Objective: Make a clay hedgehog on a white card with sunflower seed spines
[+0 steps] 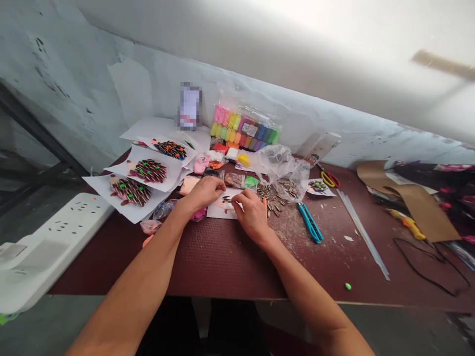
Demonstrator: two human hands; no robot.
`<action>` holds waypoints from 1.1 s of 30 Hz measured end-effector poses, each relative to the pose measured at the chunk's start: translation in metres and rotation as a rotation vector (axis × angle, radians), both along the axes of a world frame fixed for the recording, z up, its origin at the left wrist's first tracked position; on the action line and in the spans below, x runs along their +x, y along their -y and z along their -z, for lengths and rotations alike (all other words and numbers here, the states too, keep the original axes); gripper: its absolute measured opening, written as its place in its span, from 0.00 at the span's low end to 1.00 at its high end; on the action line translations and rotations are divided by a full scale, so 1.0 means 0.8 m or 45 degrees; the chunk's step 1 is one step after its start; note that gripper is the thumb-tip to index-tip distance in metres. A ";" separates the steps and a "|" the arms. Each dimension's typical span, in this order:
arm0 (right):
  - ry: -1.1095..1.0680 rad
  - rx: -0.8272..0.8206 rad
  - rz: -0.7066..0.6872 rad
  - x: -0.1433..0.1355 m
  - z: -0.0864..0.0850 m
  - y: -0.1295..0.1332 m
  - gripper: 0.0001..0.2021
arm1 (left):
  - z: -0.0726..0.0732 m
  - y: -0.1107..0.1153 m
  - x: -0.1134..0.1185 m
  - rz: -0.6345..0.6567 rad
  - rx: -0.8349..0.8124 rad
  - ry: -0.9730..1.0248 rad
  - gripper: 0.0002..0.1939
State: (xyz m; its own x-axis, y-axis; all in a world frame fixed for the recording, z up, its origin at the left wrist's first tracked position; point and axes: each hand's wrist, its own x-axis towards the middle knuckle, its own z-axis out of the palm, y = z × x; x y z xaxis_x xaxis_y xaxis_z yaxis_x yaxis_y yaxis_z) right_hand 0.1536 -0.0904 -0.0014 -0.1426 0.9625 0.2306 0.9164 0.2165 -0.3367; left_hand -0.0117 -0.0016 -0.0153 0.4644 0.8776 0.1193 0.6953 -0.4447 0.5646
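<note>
A small white card (217,212) lies on the table in front of me, with a few striped sunflower seeds (226,199) on a pale patch in its middle. My left hand (208,192) is over the card's upper left, its fingers curled and pressed together; anything in them is hidden. From the right, my right hand (251,211) reaches over the card with thumb and fingertips pinched beside the seeds. What that pinch holds is too small to make out. A loose pile of sunflower seeds (273,201) is spread just right of my right hand.
Finished seed hedgehogs (148,170) on paper lie left. Behind are coloured clay packs (245,129), a phone (190,106) and a clear bag (285,165). Rightward are a blue cutter (310,223), scissors (330,179), glue sticks (365,237) and a glue gun (406,223). A power strip (63,232) borders the left.
</note>
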 end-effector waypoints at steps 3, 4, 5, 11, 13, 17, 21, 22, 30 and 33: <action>-0.016 0.011 -0.001 0.001 0.002 -0.001 0.09 | 0.000 0.001 0.000 -0.004 0.006 0.000 0.14; -0.023 0.012 -0.004 0.001 0.003 -0.002 0.09 | 0.000 0.001 0.000 -0.006 0.007 0.001 0.14; -0.029 0.012 -0.009 0.002 0.004 -0.003 0.09 | 0.000 0.001 0.000 -0.007 0.006 0.002 0.14; -0.053 0.004 -0.060 0.003 0.010 -0.009 0.08 | 0.001 0.001 0.000 -0.008 0.010 0.006 0.13; -0.043 0.003 -0.063 0.003 0.011 -0.010 0.08 | 0.001 0.001 0.000 -0.009 0.004 0.007 0.13; -0.008 -0.007 -0.074 0.002 0.012 -0.012 0.08 | 0.001 0.001 0.000 -0.005 -0.007 -0.002 0.13; 0.039 0.002 -0.091 0.002 0.012 -0.013 0.09 | 0.000 0.001 0.000 0.000 -0.014 -0.010 0.13; 0.049 0.006 -0.096 0.002 0.012 -0.013 0.09 | 0.000 0.001 0.001 0.001 -0.016 -0.008 0.13; 0.102 0.009 -0.125 0.002 0.013 -0.015 0.11 | 0.001 0.002 0.001 -0.006 -0.024 0.024 0.14; 0.113 0.008 -0.126 0.002 0.013 -0.016 0.12 | 0.002 0.002 0.001 -0.002 -0.015 0.025 0.15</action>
